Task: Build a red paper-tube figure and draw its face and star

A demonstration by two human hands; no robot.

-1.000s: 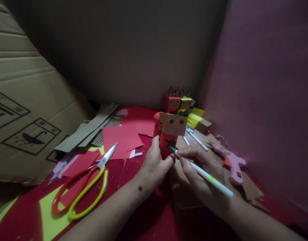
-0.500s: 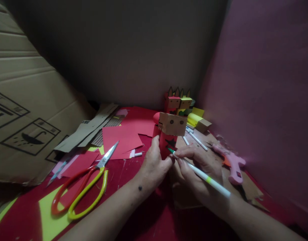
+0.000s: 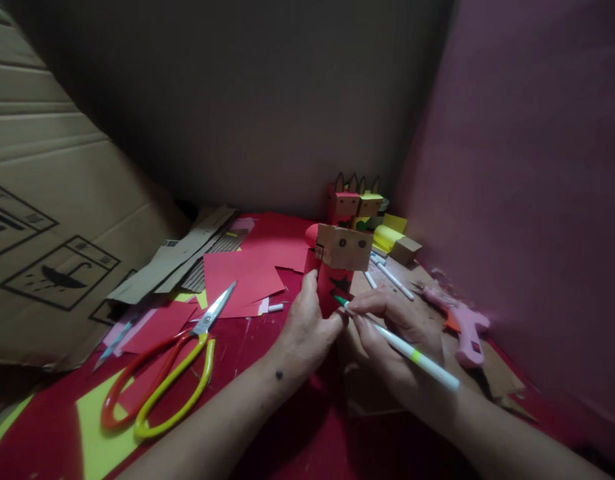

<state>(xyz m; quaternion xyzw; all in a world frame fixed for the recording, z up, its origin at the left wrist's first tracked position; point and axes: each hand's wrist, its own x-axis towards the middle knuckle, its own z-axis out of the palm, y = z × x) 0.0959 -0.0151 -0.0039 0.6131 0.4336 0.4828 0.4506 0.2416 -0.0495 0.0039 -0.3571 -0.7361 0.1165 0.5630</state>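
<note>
My left hand (image 3: pixel 310 327) is wrapped round the lower part of a red paper figure (image 3: pixel 343 248), which stands upright with a brown cardboard box face and two drawn eyes. A dark star-like shape marks its red body. Between the thumb and fingers of my right hand (image 3: pixel 402 340) is a white felt-tip pen (image 3: pixel 407 350) with a green tip. That tip is at the red body just below the dark shape; whether it touches I cannot tell. Behind stand a red figure (image 3: pixel 345 202) and a yellow figure (image 3: pixel 369 203) with pointed ears.
Scissors (image 3: pixel 187 360) with red and yellow handles lie left on red and yellow paper. Red sheets (image 3: pixel 242 280) and cardboard strips (image 3: pixel 175 257) lie beyond. At right are a pink glue gun (image 3: pixel 467 330), more pens (image 3: pixel 392 277) and a yellow paper piece (image 3: pixel 395 243). A large carton (image 3: pixel 52 200) stands left.
Almost nothing differs. Both hands keep their grip, and the pen tip stays near the same spot on the figure. The whole view has shifted very slightly.
</note>
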